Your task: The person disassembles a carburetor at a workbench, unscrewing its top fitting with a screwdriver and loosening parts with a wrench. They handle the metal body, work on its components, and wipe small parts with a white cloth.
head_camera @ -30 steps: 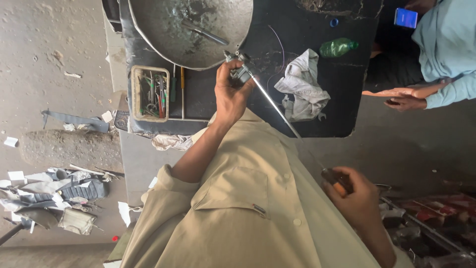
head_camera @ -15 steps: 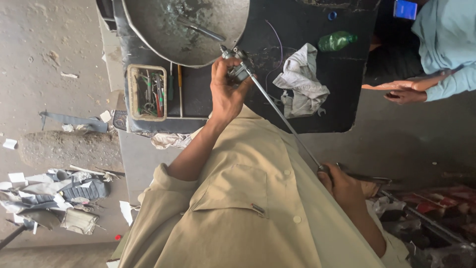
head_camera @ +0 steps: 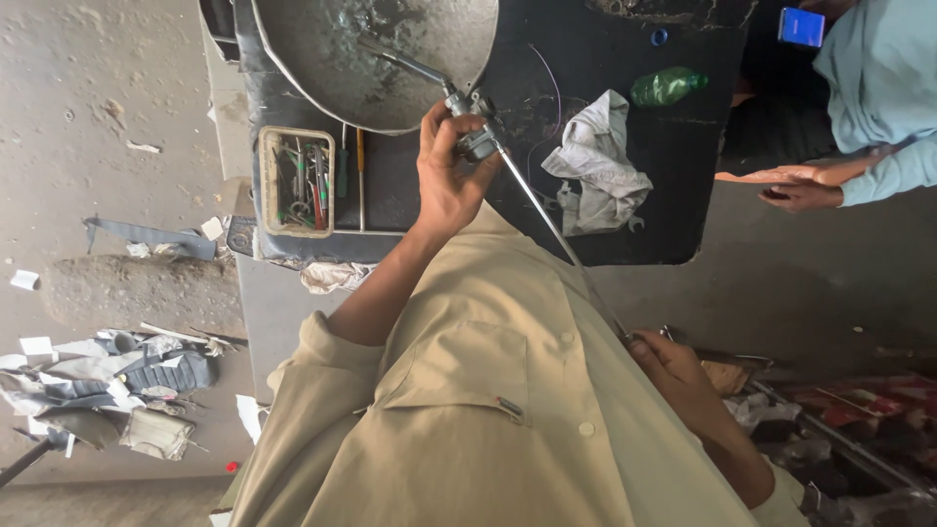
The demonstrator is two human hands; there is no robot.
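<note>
Since the earlier frame our right hand (head_camera: pixel 678 376) had slid up the metal rod (head_camera: pixel 551 229), fingers clamped, while our left hand (head_camera: pixel 449 181) gripped the carburettor-like fitting (head_camera: pixel 473 137), needing steady alignment.

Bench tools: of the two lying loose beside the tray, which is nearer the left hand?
The yellow-handled tool; the green-handled tool lies between it and the tray. The left hand grips the metal fitting just right of it.

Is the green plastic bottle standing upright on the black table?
No, the green plastic bottle lies on its side on the black table, beyond the crumpled grey rag.
</note>
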